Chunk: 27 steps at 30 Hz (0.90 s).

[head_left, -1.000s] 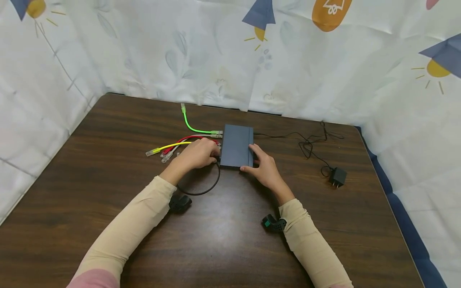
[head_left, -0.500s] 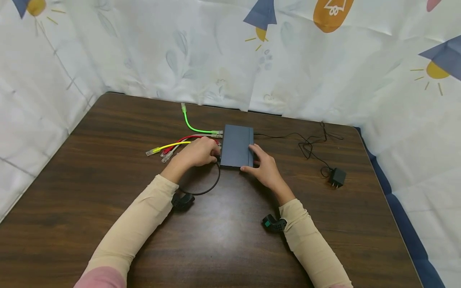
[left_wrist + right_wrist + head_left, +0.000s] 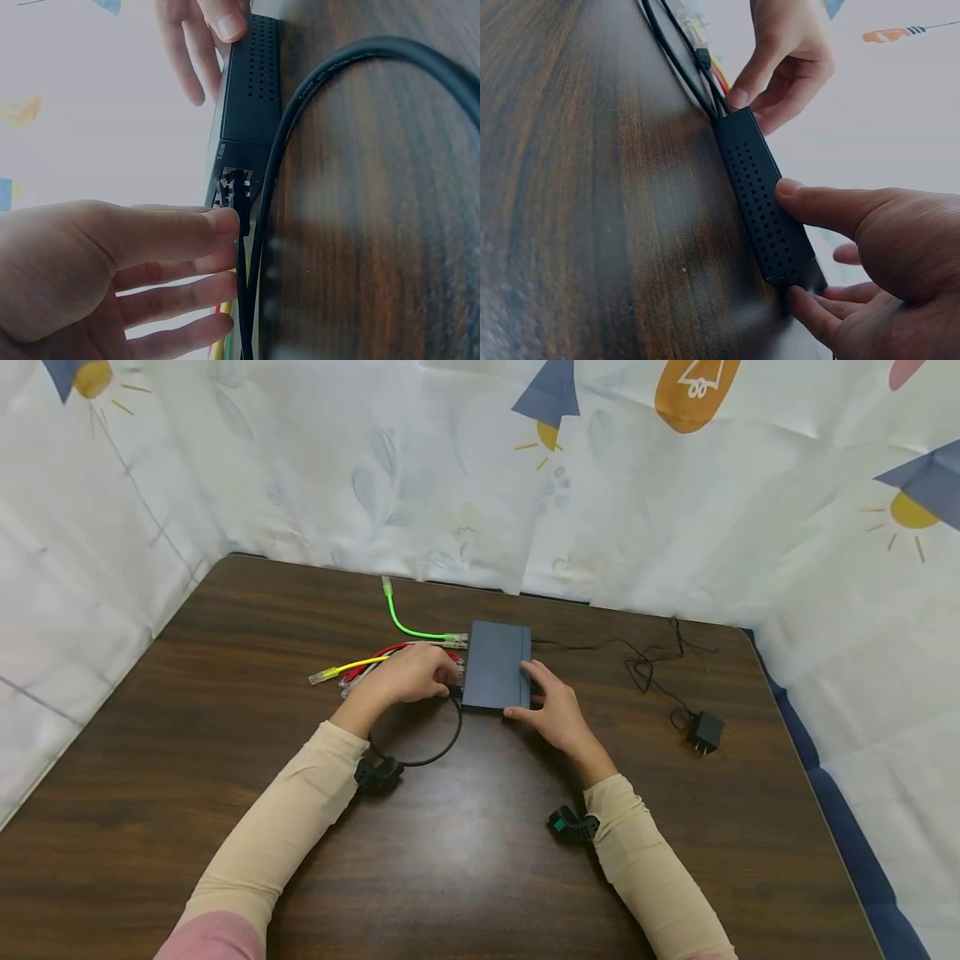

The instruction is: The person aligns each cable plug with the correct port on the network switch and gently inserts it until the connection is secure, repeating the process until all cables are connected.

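- Dark box [image 3: 495, 666], on table [image 3: 465, 868], middle of the far half.
- Left grip [image 3: 408, 677] — pinching plug [image 3: 244, 222] of black cable [image 3: 386, 48], at box's left side.
- Right grip [image 3: 557, 714] — thumb and fingers holding box's near right corner.
- Green cable [image 3: 426, 634], yellow cable [image 3: 352, 667], left of box.
- Power adapter [image 3: 706, 731], well right.

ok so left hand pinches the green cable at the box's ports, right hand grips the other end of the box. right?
Wrong cable colour: the left hand pinches a black cable at the ports, as the left wrist view shows. The right hand does grip the other end of the box.
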Motion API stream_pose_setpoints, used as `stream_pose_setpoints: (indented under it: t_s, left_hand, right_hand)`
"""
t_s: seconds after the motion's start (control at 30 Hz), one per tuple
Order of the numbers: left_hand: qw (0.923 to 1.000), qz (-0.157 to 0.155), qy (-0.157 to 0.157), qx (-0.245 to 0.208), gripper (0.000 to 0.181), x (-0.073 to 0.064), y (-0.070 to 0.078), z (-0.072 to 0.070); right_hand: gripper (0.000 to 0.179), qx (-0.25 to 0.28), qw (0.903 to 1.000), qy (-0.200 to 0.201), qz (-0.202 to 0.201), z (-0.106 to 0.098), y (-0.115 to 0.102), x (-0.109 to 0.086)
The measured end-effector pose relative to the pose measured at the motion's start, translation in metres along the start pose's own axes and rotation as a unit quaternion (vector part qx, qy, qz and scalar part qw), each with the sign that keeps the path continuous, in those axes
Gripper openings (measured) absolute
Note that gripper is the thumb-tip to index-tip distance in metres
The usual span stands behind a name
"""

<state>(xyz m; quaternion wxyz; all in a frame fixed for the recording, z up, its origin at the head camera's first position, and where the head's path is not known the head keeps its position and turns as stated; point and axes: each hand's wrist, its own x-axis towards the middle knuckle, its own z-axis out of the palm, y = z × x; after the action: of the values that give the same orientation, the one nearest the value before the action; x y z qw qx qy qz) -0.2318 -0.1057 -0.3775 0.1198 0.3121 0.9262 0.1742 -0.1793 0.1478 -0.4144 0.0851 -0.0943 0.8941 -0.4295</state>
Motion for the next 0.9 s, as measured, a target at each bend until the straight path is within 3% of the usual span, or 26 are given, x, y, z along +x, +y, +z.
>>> stream_pose_setpoints:
  t_s: [0.3, 0.6, 0.9]
  left_hand:
    - [0.9999, -0.006, -0.004, 0.008, 0.024, 0.0006, -0.0017, -0.0013]
    - [0.999, -0.042, -0.011, 0.001, 0.03, -0.0032, -0.0056, -0.0008]
    - [0.9986, -0.052, 0.0, 0.005, 0.04, -0.0016, -0.0062, -0.0051]
  right_hand:
    - [0.081, 0.001, 1.0, 0.003, 0.003, -0.0001, 0.0041, 0.0017]
    - [0.081, 0.009, 0.9999, 0.001, 0.005, 0.0012, 0.0045, 0.0009]
    - [0.081, 0.009, 0.9999, 0.004, 0.0, -0.0006, 0.0039, 0.004]
